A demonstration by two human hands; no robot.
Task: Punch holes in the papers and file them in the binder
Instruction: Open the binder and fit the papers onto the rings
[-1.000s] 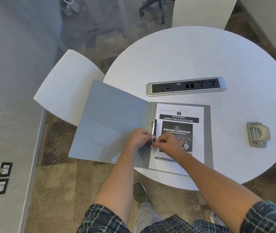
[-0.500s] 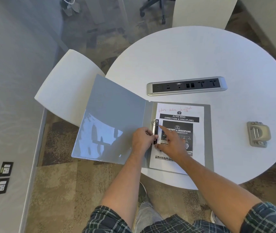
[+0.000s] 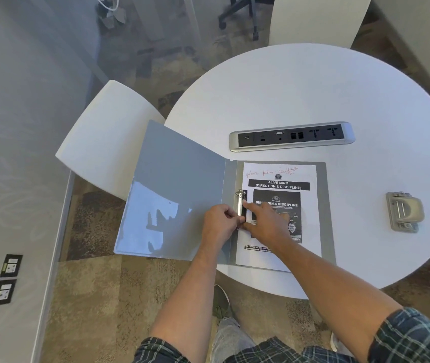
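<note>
The binder point(image 3: 182, 195) lies open at the near edge of the desk point(image 3: 313, 87), its front cover overhanging the left rim above the floor, its back cover flat on the desk. The paper point(image 3: 305, 218), a printed sheet headed "ALIVE MIND", rests on the back cover with its left margin at the ring mechanism point(image 3: 240, 203).

The main risk, as I judge it, lies at the rings. If they snap shut while the sheet's holes are not seated on the prongs, the margin could tear or crumple, or the sheet could end up loose and unfiled. A fingertip could also be nipped, since both hands crowd the metal. The second risk is the overhang: pressure on the unsupported cover, or a sideways shove on the spine, could tip or slide the binder off the near edge and take the paper with it.

The left hand point(image 3: 220, 224) is curled, its fingers drawn together and pinching at the lower part of the ring mechanism; whether it grips a lever or the ring itself I cannot tell. The right hand point(image 3: 266, 224) lies palm down on the paper, loosely spread, its index finger stretched to the mechanism and its thumb pressing the sheet's left margin. It holds nothing. The hole punch point(image 3: 403, 212) sits well apart toward the right edge of the desk, untouched, and a power strip point(image 3: 292, 136) lies beyond the binder.
</note>
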